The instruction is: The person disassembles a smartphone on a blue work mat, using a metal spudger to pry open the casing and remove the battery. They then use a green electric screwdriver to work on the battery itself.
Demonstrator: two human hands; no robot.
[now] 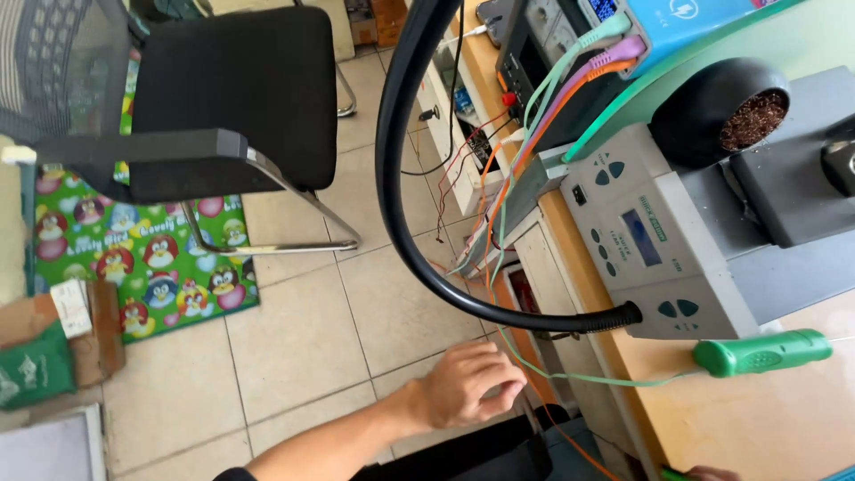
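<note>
**A:** What is nearest to the camera?

**B:** The left hand point(468, 385), stretched out from the lower edge over the tiled floor point(303, 330). Its fingers are curled in, close together, at a thin green wire point(579, 379) and an orange wire point(570, 441) hanging just below the desk edge. Whether they actually pinch a wire I cannot tell.

**A:** And the right hand?

**B:** Only a sliver of the right hand point(712, 473) shows at the bottom edge, beside something small and green. Its fingers are out of sight, so I cannot tell how they stand.

**A:** Where does the green wire run?

**B:** Up onto the wooden desk point(784, 419), to a green tool handle point(761, 352) lying on its side near the front edge.

**A:** What stands behind that?

**B:** A grey station point(659, 236) with round buttons and a small display. A thick black corrugated hose point(401, 178) plugs into its front corner and loops high over the floor. Beside the station sits a black holder point(712, 107) filled with brownish wire wool.

**A:** Farther off?

**B:** A bundle of green, purple and orange cables point(570, 76) climbs to a blue box point(677, 22) on a shelf. Out on the floor stands a black chair point(236, 89) with a metal frame, partly over a bright cartoon-patterned mat point(151, 267).
</note>
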